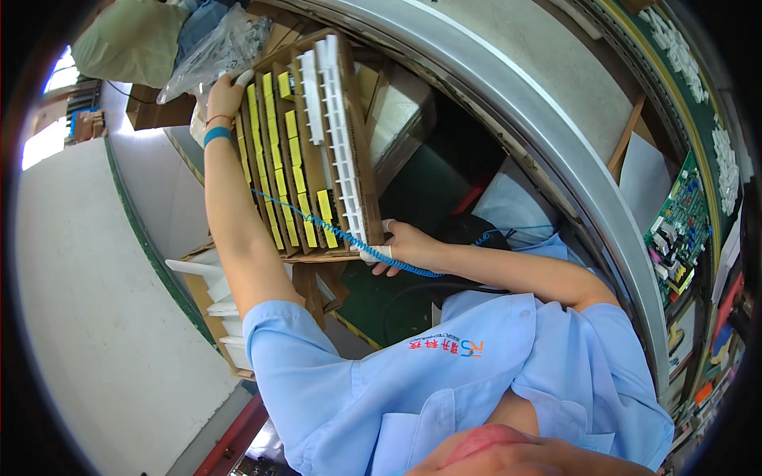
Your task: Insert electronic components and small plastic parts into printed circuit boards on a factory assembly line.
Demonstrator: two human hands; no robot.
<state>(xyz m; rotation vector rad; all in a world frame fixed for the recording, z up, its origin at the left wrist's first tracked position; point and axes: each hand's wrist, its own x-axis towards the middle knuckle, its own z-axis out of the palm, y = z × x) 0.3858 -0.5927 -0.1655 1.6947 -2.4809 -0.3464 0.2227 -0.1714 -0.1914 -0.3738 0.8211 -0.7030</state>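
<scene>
A cardboard box [355,111] is held between my two hands, tilted in front of me. Rows of small yellow block-shaped parts [294,151] stand in it between cardboard dividers, with white plastic toothed strips [334,103] along its right side. My left hand [225,100] is closed on the far left corner, with white covers on some fingertips. At the near right corner, my right hand [406,244] grips the box, its fingers partly hidden. A blue wristband [217,135] circles my left wrist, and a coiled blue cord [349,237] crosses over the box.
Clear plastic bags [218,51] lie beyond the box. A white work surface [111,301] with a green edge is at left, above white trays [226,305]. A curved metal rail [556,103] runs along the right, with a green circuit board [681,226] past it.
</scene>
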